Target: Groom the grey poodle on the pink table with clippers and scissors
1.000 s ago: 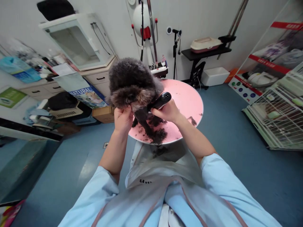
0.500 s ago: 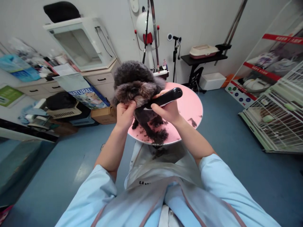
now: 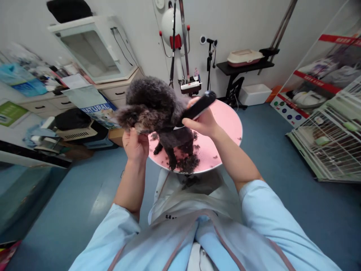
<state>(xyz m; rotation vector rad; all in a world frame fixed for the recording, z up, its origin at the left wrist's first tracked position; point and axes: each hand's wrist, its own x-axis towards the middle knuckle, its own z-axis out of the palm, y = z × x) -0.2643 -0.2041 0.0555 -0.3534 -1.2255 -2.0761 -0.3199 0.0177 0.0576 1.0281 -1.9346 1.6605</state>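
A dark grey, curly-haired dog (image 3: 152, 94) is on a round pink grooming table (image 3: 228, 120), its head turned to the left. Under its chin, my left hand (image 3: 135, 145) is closed on the muzzle hair. My right hand (image 3: 204, 122) grips black hair clippers (image 3: 199, 107), whose head end lies against the dog's neck; the blade itself is hidden by fur. Cut tufts of dark hair (image 3: 188, 163) lie around the dog's paws and at the table's front edge.
Behind the table stand a white dryer (image 3: 170, 28) on a pole and a small tool tray (image 3: 190, 88). At the left are drawers (image 3: 115, 92) under a glass-fronted cabinet (image 3: 90, 49). A wire cage (image 3: 335, 139) stands at the right.
The dog's head has turned and shifted left, and my left hand has moved left and slightly down with it. The clippers have tilted more steeply, still in my right hand.
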